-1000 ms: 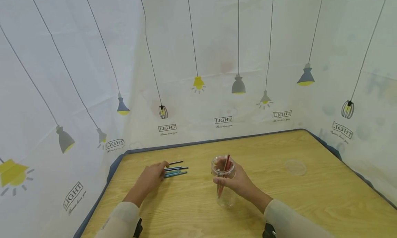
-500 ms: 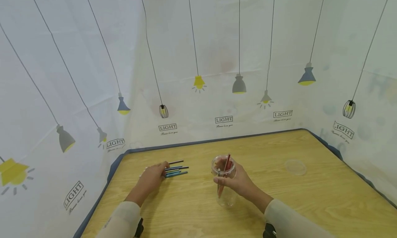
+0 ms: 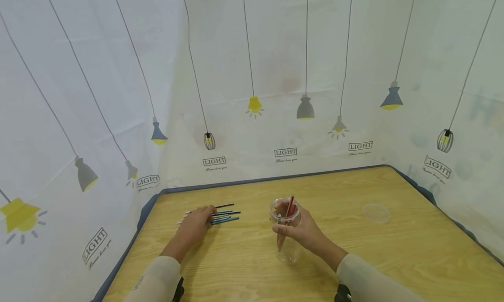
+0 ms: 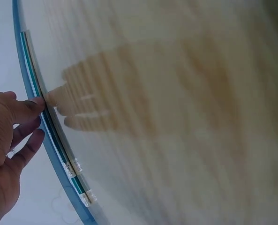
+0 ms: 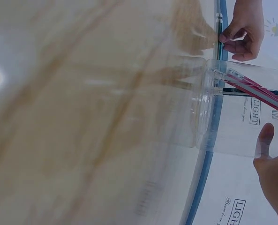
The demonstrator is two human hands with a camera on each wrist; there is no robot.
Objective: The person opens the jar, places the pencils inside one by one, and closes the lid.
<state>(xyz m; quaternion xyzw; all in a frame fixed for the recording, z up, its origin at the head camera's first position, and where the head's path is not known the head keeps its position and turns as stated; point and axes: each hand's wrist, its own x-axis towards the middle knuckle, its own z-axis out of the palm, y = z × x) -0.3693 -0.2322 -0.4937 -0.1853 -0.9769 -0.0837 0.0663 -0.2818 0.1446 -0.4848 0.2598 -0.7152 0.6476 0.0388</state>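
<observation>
My left hand [image 3: 196, 225] rests over a loose row of pencils [image 3: 226, 218] on the left of the table, blue, teal and black. In the left wrist view the thumb and fingers pinch at teal and dark pencils [image 4: 58, 140] lying along the tabletop, their eraser ends at the lower end. My right hand [image 3: 306, 233] grips a clear jar [image 3: 288, 253] around its upper side; the jar stands upright and uncovered. Red pencils [image 3: 290, 209] lean inside it, and the right wrist view also shows a dark pencil [image 5: 237, 92] in there.
A clear round lid [image 3: 376, 213] lies flat on the wood-grain table [image 3: 334, 275], right of the jar. White cloth walls [image 3: 244, 65] printed with lamps surround the table's back and sides, meeting its blue border [image 3: 244, 182].
White pencil ends show more plainly to the left of my left hand, which stays over the pencils. My right hand and the jar hold their place. The head view has shifted slightly.
</observation>
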